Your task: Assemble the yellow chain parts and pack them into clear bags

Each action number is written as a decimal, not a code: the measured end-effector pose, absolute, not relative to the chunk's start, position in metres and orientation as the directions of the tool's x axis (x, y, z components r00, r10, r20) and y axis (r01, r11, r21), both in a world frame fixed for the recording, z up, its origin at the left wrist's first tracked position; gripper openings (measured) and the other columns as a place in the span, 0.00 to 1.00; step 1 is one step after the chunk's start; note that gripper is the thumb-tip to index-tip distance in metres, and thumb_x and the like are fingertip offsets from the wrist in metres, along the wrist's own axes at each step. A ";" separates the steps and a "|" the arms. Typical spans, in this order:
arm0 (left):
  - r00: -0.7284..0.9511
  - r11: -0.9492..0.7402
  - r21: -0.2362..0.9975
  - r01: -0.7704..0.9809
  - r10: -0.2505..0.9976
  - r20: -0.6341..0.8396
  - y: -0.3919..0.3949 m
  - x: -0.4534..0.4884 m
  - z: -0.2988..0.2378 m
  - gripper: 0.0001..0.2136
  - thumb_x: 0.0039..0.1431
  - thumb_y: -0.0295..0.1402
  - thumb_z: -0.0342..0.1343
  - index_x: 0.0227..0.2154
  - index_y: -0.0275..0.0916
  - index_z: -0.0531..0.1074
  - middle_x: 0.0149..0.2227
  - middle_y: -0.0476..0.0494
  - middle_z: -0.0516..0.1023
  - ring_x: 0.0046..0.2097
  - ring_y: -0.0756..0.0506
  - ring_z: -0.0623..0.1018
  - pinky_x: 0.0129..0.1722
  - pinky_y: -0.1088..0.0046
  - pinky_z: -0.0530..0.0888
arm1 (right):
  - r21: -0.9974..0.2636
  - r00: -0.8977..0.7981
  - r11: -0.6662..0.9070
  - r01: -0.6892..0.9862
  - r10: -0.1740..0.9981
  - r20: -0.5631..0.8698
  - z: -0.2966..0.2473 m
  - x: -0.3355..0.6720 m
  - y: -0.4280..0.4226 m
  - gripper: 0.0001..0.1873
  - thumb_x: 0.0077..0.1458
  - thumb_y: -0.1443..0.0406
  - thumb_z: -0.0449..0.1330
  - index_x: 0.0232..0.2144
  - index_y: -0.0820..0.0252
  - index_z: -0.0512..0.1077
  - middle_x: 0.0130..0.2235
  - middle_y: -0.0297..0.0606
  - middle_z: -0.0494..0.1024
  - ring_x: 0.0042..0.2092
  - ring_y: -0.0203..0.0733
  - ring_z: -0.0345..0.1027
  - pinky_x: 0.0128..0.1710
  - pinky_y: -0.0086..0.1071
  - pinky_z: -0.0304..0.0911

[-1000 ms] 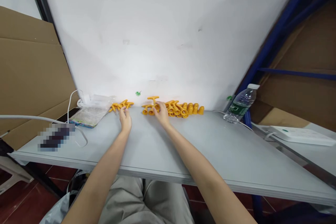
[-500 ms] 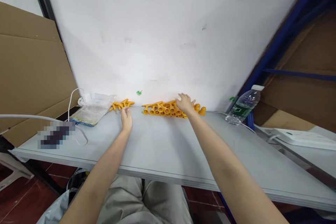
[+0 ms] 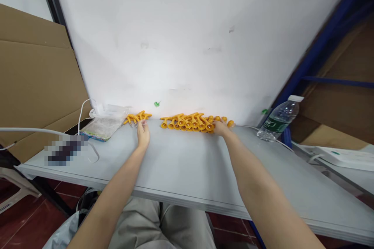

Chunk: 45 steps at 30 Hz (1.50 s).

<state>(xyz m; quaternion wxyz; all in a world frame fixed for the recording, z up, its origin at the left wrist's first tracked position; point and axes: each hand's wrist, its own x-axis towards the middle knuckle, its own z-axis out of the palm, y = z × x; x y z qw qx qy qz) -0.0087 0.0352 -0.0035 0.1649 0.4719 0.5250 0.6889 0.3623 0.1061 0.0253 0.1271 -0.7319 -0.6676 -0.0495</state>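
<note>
A row of orange plastic T-shaped parts [image 3: 187, 121] lies along the back of the grey table [image 3: 187, 171] against the white wall. A smaller heap of orange parts with metal screws [image 3: 136, 117] sits to its left. My left hand [image 3: 143, 135] rests on the table just in front of that heap, fingers curled in a pinch on something small I cannot make out. My right hand [image 3: 221, 128] is at the right end of the row, fingers closed on the orange pieces there.
A clear plastic bag of small parts [image 3: 103, 123] and a white cable [image 3: 84, 105] lie at the left back. A water bottle [image 3: 279, 118] stands at the right. Cardboard [image 3: 32, 78] leans at the left. A white power strip [image 3: 347, 155] lies at the far right.
My right hand moved from the middle of the orange row to its right end and came down onto the pieces there. My left hand stayed beside the small heap.
</note>
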 end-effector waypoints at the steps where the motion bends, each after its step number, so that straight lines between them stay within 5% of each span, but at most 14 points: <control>1: -0.502 -0.392 0.880 0.268 0.723 0.475 0.035 -0.009 -0.003 0.08 0.63 0.32 0.45 0.43 0.41 0.65 0.49 0.37 0.73 0.50 0.44 0.74 0.54 0.57 0.69 | -0.126 0.111 -0.084 0.988 0.968 0.226 0.024 0.363 0.104 0.27 0.48 0.75 0.50 0.47 0.51 0.75 0.59 0.43 0.68 0.66 0.61 0.48 0.55 0.76 0.40; 9: -0.485 -0.381 0.887 0.262 0.742 0.462 0.036 -0.008 -0.003 0.08 0.62 0.32 0.45 0.42 0.41 0.65 0.49 0.37 0.73 0.49 0.44 0.75 0.53 0.57 0.70 | -0.140 0.117 -0.086 0.986 0.965 0.234 0.030 0.359 0.095 0.34 0.48 0.77 0.49 0.57 0.50 0.65 0.63 0.43 0.63 0.67 0.56 0.44 0.58 0.72 0.39; 17: -0.487 -0.382 0.879 0.285 0.733 0.476 0.034 -0.006 -0.002 0.08 0.61 0.30 0.46 0.42 0.42 0.65 0.48 0.39 0.74 0.51 0.43 0.74 0.54 0.58 0.70 | -0.004 0.123 -0.126 0.992 0.961 0.248 0.049 0.352 0.093 0.17 0.54 0.73 0.49 0.41 0.62 0.74 0.47 0.50 0.75 0.57 0.52 0.61 0.60 0.68 0.34; 27: -0.467 -0.396 0.854 0.338 0.717 0.517 0.034 -0.007 -0.004 0.09 0.62 0.31 0.45 0.43 0.42 0.66 0.47 0.39 0.74 0.47 0.45 0.75 0.51 0.62 0.71 | -0.339 0.369 -0.204 0.918 0.753 0.545 0.047 0.341 0.067 0.20 0.58 0.72 0.45 0.51 0.68 0.63 0.48 0.56 0.72 0.52 0.54 0.64 0.59 0.56 0.44; 32: -0.469 -0.385 0.869 0.310 0.733 0.492 0.033 -0.007 -0.002 0.09 0.60 0.30 0.46 0.42 0.42 0.67 0.47 0.39 0.74 0.48 0.45 0.75 0.52 0.61 0.71 | -0.438 0.404 -0.183 0.880 0.774 0.487 0.022 0.349 0.064 0.21 0.55 0.72 0.47 0.51 0.63 0.65 0.50 0.58 0.71 0.54 0.55 0.64 0.57 0.52 0.50; 38: -0.459 -0.382 0.862 0.334 0.733 0.502 0.032 -0.007 -0.002 0.09 0.60 0.30 0.46 0.42 0.42 0.67 0.47 0.40 0.74 0.48 0.44 0.74 0.52 0.61 0.71 | -0.513 0.420 -0.231 0.826 0.860 0.290 -0.004 0.369 0.066 0.18 0.60 0.64 0.46 0.49 0.56 0.70 0.52 0.54 0.71 0.55 0.60 0.64 0.56 0.63 0.48; 45: -0.452 -0.366 0.880 0.302 0.758 0.470 0.028 -0.005 0.003 0.09 0.60 0.28 0.47 0.42 0.41 0.67 0.48 0.38 0.74 0.46 0.44 0.75 0.52 0.59 0.71 | -0.417 0.392 -0.267 0.869 0.885 0.251 -0.006 0.368 0.056 0.24 0.58 0.63 0.51 0.57 0.57 0.65 0.55 0.55 0.70 0.58 0.61 0.62 0.58 0.62 0.47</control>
